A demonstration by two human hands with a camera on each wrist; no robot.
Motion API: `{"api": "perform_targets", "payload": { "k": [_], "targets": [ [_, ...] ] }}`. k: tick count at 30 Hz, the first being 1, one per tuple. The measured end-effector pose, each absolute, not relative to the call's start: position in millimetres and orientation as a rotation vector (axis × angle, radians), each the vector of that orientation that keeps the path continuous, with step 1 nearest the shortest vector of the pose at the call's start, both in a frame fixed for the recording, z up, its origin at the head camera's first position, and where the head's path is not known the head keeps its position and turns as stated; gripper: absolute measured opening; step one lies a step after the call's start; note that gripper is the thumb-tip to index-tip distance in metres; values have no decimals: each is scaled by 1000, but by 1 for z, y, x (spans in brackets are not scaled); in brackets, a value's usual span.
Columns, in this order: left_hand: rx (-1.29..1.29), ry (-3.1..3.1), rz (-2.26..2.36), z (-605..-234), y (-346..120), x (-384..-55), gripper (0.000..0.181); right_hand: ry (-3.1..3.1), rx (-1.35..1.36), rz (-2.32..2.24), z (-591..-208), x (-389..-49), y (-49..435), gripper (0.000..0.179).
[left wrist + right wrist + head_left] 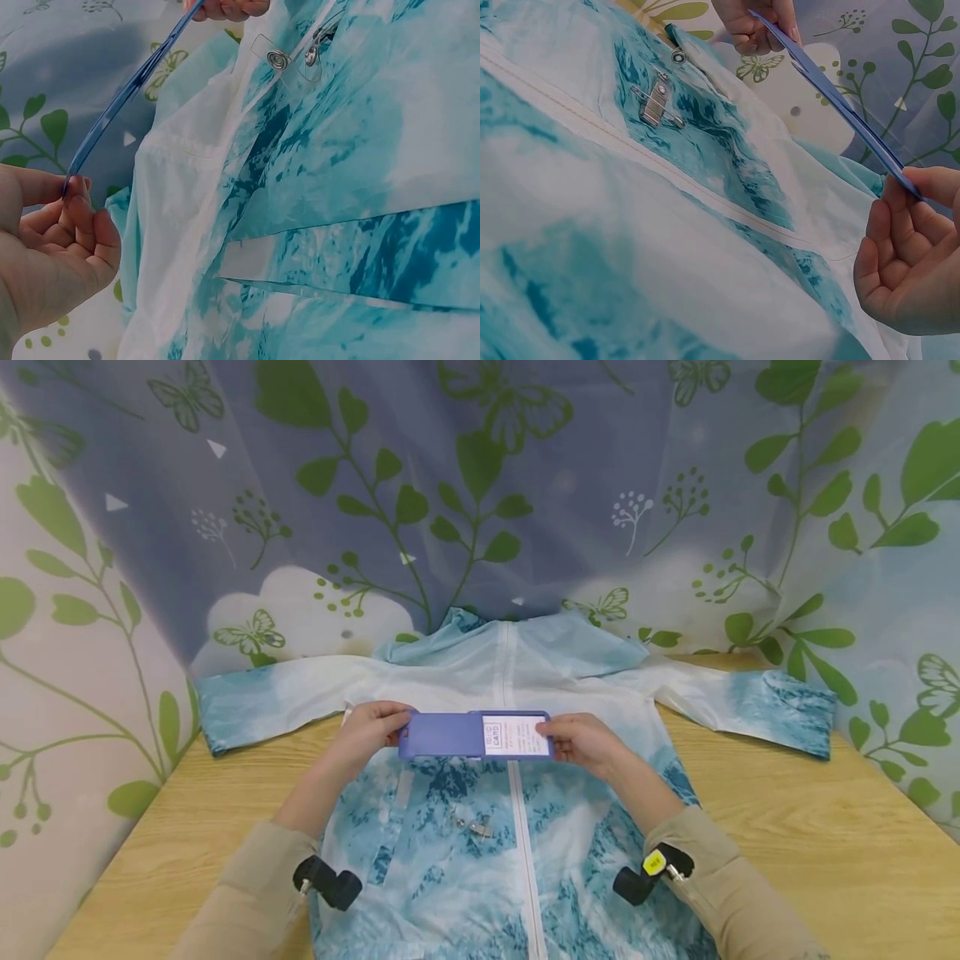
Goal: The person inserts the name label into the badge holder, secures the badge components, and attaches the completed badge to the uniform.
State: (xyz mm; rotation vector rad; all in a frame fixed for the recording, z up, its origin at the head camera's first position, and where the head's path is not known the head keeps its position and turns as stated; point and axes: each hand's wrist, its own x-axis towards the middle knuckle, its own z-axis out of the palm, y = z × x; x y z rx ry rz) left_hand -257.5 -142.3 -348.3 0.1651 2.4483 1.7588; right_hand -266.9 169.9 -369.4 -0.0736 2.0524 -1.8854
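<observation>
Beige sleeves [247, 893] come in nearest, at seven and five o'clock in the head view, each bearing a small black wrist camera [339, 887]. Beyond them, the person's left hand [375, 731] is at nine o'clock of a flat purple-blue card holder [442, 735], its grip narrowed to a pinch of thumb and fingers on that end. At three o'clock the right hand [588, 743] has the opposite end in a like grip, thumb tip over the edge of the white printed card [513, 737] in the holder's three-o'clock half. The holder is near the middle of the head view, held clear of a blue-and-white jacket [592, 860]; both wrist views show it almost edge-on, spanning the hands. At six o'clock from it, a metal clip [480, 830] lies on the jacket, near the white zip [525, 860]. The jacket is spread on a wooden worktop [825, 835], its arms towards nine and three o'clock. Behind hangs a leaf-and-butterfly patterned cloth [600, 443].
</observation>
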Motion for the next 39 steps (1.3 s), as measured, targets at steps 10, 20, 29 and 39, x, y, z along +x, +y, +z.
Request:
{"api": "perform_targets", "payload": {
  "k": [10, 20, 29, 39],
  "targets": [
    [171, 2434, 1772, -348, -140, -260, 30, 2052, -93, -1889, -372, -269, 172, 32],
    [168, 2436, 1762, -348, -139, -259, 30, 2031, -121, -1886, -371, -269, 171, 32],
    [140, 2441, 1765, -350, -137, -260, 29, 2015, -113, -1905, -370, -268, 169, 31],
    [144, 2443, 1737, -351, -135, -259, 30, 2023, -107, -1895, -371, -268, 165, 34]
  ]
}}
